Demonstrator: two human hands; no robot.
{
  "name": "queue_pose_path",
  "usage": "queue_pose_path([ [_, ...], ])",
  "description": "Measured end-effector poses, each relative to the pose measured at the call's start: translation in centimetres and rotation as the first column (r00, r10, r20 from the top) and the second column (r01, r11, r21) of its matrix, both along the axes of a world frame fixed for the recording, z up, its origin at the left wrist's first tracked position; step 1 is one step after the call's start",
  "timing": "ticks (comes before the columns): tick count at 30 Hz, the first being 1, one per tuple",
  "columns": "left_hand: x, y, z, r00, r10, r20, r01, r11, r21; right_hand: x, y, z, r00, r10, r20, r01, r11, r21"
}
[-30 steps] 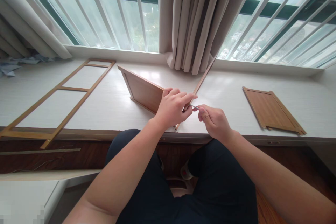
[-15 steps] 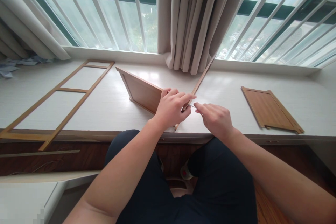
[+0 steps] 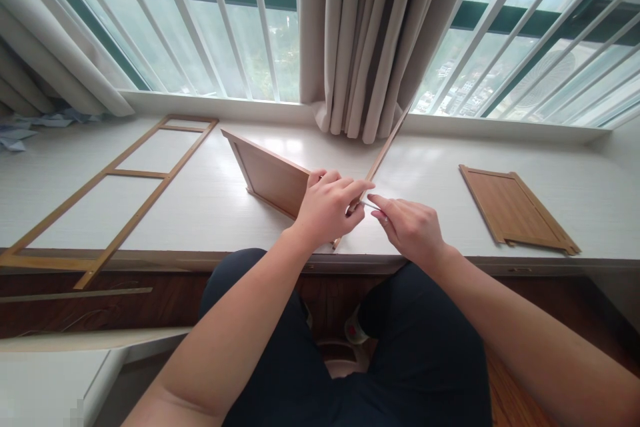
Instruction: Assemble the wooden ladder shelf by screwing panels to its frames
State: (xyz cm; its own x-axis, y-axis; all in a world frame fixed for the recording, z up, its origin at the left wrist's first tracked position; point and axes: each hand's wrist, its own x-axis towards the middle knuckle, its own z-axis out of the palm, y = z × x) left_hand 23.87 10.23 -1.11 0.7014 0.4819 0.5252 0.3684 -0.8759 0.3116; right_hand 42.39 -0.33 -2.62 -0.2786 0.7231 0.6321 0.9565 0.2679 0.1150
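My left hand (image 3: pixel 327 210) is wrapped round the joint where a wooden panel (image 3: pixel 273 173) meets a narrow wooden frame (image 3: pixel 384 152). Both pieces stand upright on the white counter, set at an angle to each other. Between thumb and index finger, my right hand (image 3: pixel 413 223) pinches a thin silvery rod, apparently a hex key (image 3: pixel 369 204). Its tip points at the outer side of the frame, beside my left fingertips. My left fingers hide the joint itself, and the far end of the rod is covered by my right hand.
An open wooden ladder-like frame (image 3: pixel 137 173) lies at left, jutting past the front edge of the white counter (image 3: pixel 430 147). At right lies a flat wooden panel (image 3: pixel 517 209). A curtain (image 3: pixel 357 47) hangs behind the work. Below at left is a long strip (image 3: pixel 75 294).
My right index finger and thumb have shifted on the rod, with the thumb now lower and farther from the finger. My left hand and the wooden pieces stay put.
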Motion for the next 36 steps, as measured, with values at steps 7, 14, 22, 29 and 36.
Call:
queue_pose_path([
  [7, 0.0, -0.1, 0.1, 1.000, -0.002, -0.013, 0.002, 1.000, -0.009, 0.2, -0.1, 0.3, 1.000, 0.020, 0.016, -0.020, 1.000, 0.010],
  [14, -1.7, 0.4, 1.3, 0.993, -0.101, -0.068, 0.106, 0.992, 0.066, 0.0, -0.1, 0.2, 0.999, 0.015, -0.045, -0.015, 1.000, 0.005],
  [22, -2.8, 1.7, 1.2, 0.996, -0.036, -0.077, 0.041, 0.997, 0.067, 0.1, -0.1, -0.2, 0.997, 0.006, -0.082, -0.009, 1.000, -0.029],
  [29, -2.0, 2.0, 0.5, 0.998, -0.056, -0.011, 0.057, 0.997, 0.061, -0.1, 0.0, -0.5, 0.989, 0.012, -0.144, -0.016, 0.999, -0.029],
  [36, -1.8, 2.0, 0.3, 0.997, -0.077, 0.028, 0.075, 0.995, 0.065, -0.4, -0.3, -0.6, 0.940, -0.037, -0.340, -0.017, 0.988, -0.154],
])
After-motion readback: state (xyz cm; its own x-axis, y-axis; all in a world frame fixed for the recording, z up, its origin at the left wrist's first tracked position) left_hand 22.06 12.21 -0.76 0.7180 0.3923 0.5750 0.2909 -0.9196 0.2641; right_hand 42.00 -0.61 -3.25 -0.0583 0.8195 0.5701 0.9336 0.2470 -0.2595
